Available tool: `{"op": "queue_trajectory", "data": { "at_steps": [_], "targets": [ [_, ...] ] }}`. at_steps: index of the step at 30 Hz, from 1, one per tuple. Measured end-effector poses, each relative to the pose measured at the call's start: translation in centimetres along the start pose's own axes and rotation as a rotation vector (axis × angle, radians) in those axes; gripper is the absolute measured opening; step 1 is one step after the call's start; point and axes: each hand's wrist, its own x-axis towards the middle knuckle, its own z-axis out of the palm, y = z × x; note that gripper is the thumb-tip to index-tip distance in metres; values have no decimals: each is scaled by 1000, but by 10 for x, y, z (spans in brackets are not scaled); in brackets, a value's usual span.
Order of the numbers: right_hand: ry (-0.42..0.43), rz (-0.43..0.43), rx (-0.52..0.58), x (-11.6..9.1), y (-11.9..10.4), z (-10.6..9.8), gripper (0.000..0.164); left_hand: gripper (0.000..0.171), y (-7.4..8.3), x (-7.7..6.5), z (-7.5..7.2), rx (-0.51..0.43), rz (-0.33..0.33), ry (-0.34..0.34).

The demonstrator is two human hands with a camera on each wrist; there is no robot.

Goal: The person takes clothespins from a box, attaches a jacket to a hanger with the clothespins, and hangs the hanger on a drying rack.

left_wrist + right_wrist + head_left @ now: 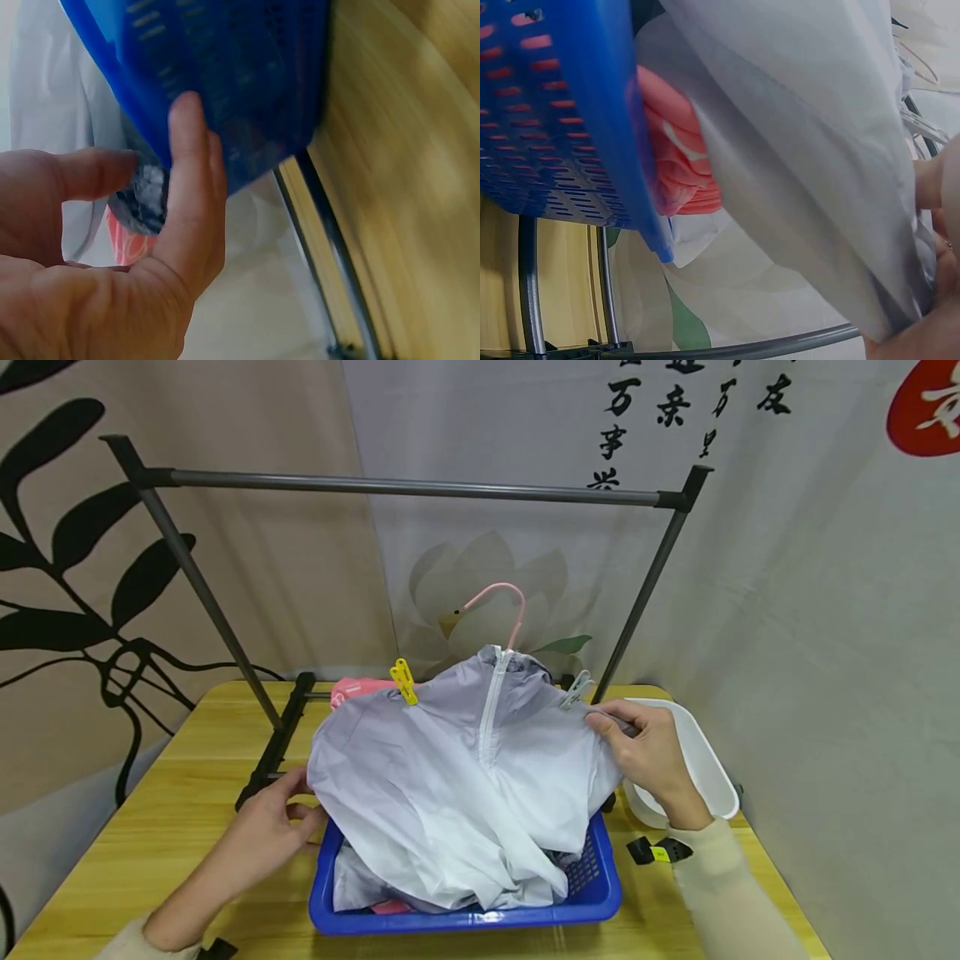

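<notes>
A grey-to-white jacket (442,785) with a white zip (493,710) lies draped over a blue basket (450,923). From its collar rises the hook of a pink hanger (519,610). A yellow clothespin (403,682) is clipped at one shoulder and a pale clothespin (576,690) at the other. My right hand (651,758) pinches the jacket's right shoulder edge between thumb and fingers. At the jacket's left edge is my left hand (272,823), its thumb and fingers apart; the left wrist view shows those fingers (196,172) beside the basket wall.
Behind the basket stands a dark metal rack (412,485) with a high crossbar. A white tub (701,760) sits at the right, beyond my right wrist. Pink cloth (363,687) shows behind the jacket, and more pink fabric (679,150) beside the basket rim. The wooden table (127,877) extends leftward.
</notes>
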Motion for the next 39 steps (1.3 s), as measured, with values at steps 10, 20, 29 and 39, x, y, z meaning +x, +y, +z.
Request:
{"op": "queue_trajectory", "data": {
  "at_steps": [10, 20, 29, 39],
  "targets": [
    [0, 12, 1, -1, 4, -1, 11, 88, -6, 10, 0, -173, -85, -103],
    [-9, 25, -3, -3, 2, -1, 9, 89, -11, 16, -2, -249, -108, -158],
    [-11, 16, -13, -2, 2, -2, 10, 84, -13, 17, -6, -241, -118, -156],
    [-13, 39, -2, -2, 1, -3, 9, 81, -23, 17, -28, -200, -141, -185]
  ]
}}
